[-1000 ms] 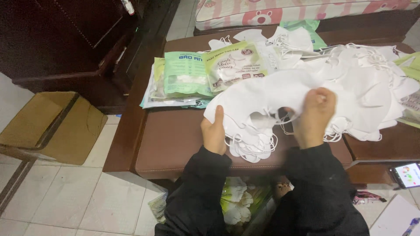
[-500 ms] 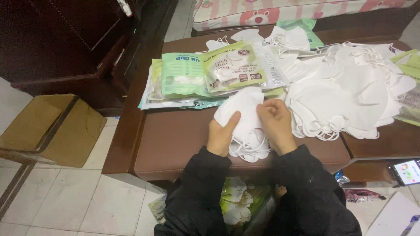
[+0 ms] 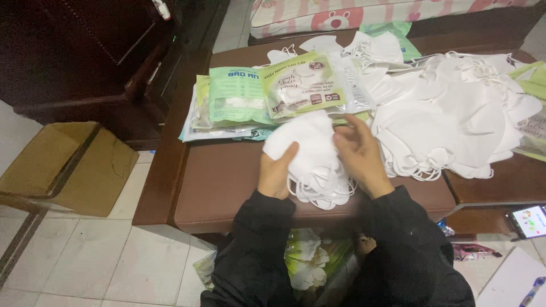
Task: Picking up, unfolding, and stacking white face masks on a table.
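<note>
A small stack of white face masks [image 3: 310, 149] with dangling ear loops lies on the brown wooden table [image 3: 222, 182], near its front edge. My left hand [image 3: 277, 174] grips the stack's left side, thumb on top. Over the stack's right edge, my right hand [image 3: 359, 153] presses down with spread fingers. A large loose heap of white masks [image 3: 455, 119] covers the table to the right. Green plastic mask packets [image 3: 267, 94] lie fanned out just behind the stack.
An open cardboard box [image 3: 68, 167] sits on the tiled floor at left. Dark wooden furniture [image 3: 85, 57] stands behind it. A phone with a lit screen [image 3: 529, 220] lies at lower right. More packets [image 3: 310, 264] rest under the table by my legs.
My hands have drawn a small bundle of masks out of the big heap and moved it left, to the table's front. The right hand came left with it.
</note>
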